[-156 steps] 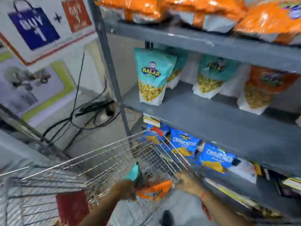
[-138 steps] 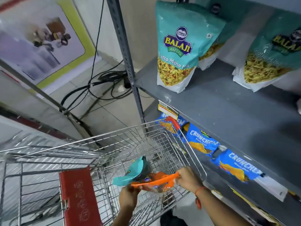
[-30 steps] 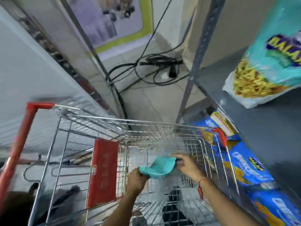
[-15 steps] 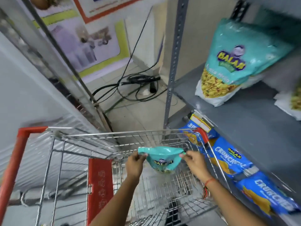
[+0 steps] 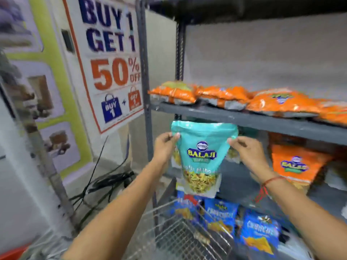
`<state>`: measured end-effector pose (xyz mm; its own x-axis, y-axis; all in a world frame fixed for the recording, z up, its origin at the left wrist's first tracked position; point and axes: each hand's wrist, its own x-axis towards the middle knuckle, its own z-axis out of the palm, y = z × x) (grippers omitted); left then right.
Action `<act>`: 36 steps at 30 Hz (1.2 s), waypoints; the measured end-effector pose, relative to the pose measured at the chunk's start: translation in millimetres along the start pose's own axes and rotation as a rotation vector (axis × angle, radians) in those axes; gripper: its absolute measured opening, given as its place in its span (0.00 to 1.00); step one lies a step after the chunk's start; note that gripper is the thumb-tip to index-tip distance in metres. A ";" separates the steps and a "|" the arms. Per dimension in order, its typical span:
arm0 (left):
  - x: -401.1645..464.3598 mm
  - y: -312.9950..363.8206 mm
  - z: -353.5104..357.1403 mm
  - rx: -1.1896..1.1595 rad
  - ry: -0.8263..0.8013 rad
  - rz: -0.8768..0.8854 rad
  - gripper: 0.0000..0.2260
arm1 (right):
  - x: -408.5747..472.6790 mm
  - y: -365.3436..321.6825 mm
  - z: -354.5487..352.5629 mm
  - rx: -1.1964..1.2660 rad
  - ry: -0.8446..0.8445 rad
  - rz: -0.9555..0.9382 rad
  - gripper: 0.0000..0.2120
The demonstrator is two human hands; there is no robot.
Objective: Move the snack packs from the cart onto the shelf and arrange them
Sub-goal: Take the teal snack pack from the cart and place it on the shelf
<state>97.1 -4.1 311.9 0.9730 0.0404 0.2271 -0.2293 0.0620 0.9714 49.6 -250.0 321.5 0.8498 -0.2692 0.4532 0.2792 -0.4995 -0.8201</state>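
Note:
A teal Balaji snack pack (image 5: 201,158) hangs upright in front of the middle shelf (image 5: 238,177), held by its top corners. My left hand (image 5: 165,145) pinches the left corner and my right hand (image 5: 246,152) pinches the right one. The pack hides the left end of the middle shelf, where parts of other teal packs peek out behind it. An orange Balaji pack (image 5: 294,164) stands on that shelf to the right. The wire cart (image 5: 180,235) is below my arms.
Orange packs (image 5: 225,96) lie flat on the upper shelf (image 5: 244,119). Blue Crunchex packs (image 5: 259,229) fill the lower shelf. A grey upright post (image 5: 144,76) stands left of the pack, with a "Buy 1 Get 1" poster (image 5: 110,59) and floor cables (image 5: 105,184) beyond.
Both hands have lifted the teal pack out of the cart and up to the front of the middle shelf. My view has tilted upward from the cart to the shelves.

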 end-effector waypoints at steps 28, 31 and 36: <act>56.0 32.8 106.1 0.063 -0.199 -0.157 0.02 | 26.0 12.1 -86.5 0.138 0.132 0.298 0.08; 73.1 -16.8 119.1 0.136 -0.126 -0.239 0.10 | 32.0 55.2 -69.9 0.126 0.112 0.365 0.08; 94.1 -61.8 146.5 0.085 -0.044 -0.312 0.07 | 50.9 99.2 -55.8 0.110 0.136 0.399 0.08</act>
<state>206.5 -150.2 283.5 0.9966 -0.0106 -0.0819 0.0817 -0.0187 0.9965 95.7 -359.2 282.7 0.8360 -0.5333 0.1288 -0.0070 -0.2452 -0.9695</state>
